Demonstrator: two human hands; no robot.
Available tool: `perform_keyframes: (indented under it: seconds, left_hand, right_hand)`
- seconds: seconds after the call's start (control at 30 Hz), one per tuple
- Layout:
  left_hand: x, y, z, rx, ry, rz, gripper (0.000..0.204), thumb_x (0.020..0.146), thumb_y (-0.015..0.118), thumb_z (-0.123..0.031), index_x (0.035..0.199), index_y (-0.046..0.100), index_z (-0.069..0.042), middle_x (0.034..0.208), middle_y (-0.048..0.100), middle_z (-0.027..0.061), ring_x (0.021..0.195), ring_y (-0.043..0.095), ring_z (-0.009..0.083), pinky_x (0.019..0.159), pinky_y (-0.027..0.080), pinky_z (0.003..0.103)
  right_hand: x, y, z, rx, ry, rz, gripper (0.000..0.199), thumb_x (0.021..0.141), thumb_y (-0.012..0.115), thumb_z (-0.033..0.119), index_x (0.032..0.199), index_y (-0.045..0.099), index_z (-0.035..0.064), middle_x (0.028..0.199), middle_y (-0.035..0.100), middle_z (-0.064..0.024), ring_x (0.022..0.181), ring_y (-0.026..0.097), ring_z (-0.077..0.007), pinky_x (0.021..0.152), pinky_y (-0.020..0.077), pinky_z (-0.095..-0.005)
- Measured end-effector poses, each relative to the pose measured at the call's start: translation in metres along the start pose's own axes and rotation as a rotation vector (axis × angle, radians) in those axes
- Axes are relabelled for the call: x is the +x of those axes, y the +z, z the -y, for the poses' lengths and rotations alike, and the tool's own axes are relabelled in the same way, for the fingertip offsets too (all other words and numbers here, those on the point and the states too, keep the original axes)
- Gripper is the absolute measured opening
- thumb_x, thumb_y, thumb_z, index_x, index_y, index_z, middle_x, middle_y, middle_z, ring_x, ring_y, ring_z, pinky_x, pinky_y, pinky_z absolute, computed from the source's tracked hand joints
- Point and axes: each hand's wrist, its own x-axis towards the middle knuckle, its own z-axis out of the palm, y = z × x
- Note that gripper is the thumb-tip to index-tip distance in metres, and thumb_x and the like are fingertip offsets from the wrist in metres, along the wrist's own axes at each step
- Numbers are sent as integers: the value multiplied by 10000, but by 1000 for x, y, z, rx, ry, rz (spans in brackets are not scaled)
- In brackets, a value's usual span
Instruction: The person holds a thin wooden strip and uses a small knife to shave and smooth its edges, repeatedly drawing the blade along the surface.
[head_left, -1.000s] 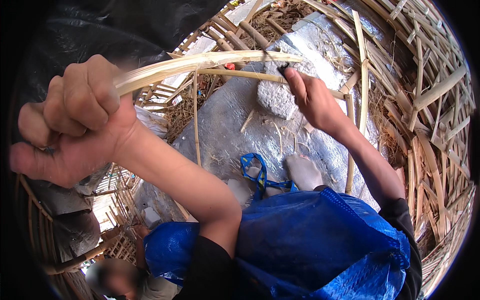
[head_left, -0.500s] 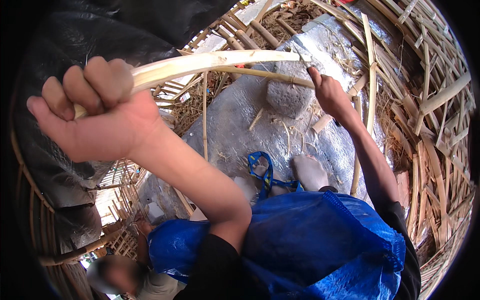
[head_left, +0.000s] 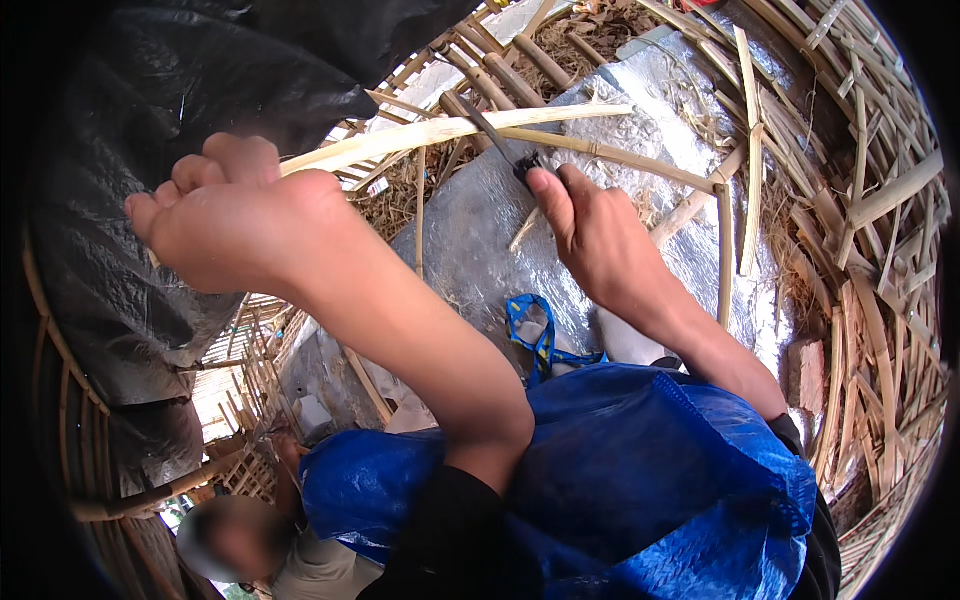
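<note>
My left hand (head_left: 220, 205) is closed around the near end of a pale split bamboo strip (head_left: 390, 142), raised at the left. The strip runs away to the right, its far end over the silvery sheet. In my right hand (head_left: 605, 225), right of centre, is a knife (head_left: 487, 128) with a dark handle. Its narrow blade points up and left and crosses the strip around the middle; whether its edge bites into the bamboo I cannot tell. A thin bamboo stick (head_left: 620, 157) stretches behind my right hand.
Blue plastic sheeting (head_left: 640, 460) covers my lap, with a blue strap (head_left: 530, 340) near my feet. Woven bamboo strips (head_left: 880, 300) curve along the right. Black plastic (head_left: 120, 180) hangs at the left. Another person (head_left: 320, 560) is at the lower left.
My right hand and the knife have moved left along the strip, from near its far end to about its middle. My left hand has shifted slightly right, still gripping the strip.
</note>
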Motion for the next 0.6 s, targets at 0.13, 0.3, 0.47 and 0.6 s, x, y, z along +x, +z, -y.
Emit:
perform_keyframes:
  seconds: [0.13,0.3,0.47,0.6]
  left_hand:
    - [-9,1,-3,-27,6,74,420,1031,322,-218,637,188,-156,542,188,-1,433,195,129,410,172,262]
    - [-7,6,-5,-74,-21,165,420,1032,282,-228,631,172,-168,535,195,1,430,183,125,421,177,266]
    - [-19,9,-10,-52,-35,211,425,1024,291,-224,621,165,-174,534,189,0,432,172,122,420,163,267]
    - [-10,13,-9,-70,26,287,423,1016,302,-213,618,161,-175,536,181,-4,439,161,118,414,148,263]
  right_hand:
    - [17,1,-34,55,67,-84,540,1053,401,439,882,585,-39,627,574,-307,685,614,-493,618,458,-544]
    - [6,-3,-12,-37,12,-53,541,1050,407,447,896,585,-40,623,575,-303,675,613,-495,609,455,-541]
    - [25,-5,-53,-72,35,-153,554,1036,446,450,854,566,-59,623,570,-320,642,589,-519,583,447,-557]
    - [15,-11,-22,25,31,-108,557,1041,438,443,817,545,-56,619,562,-326,630,576,-525,585,440,-560]
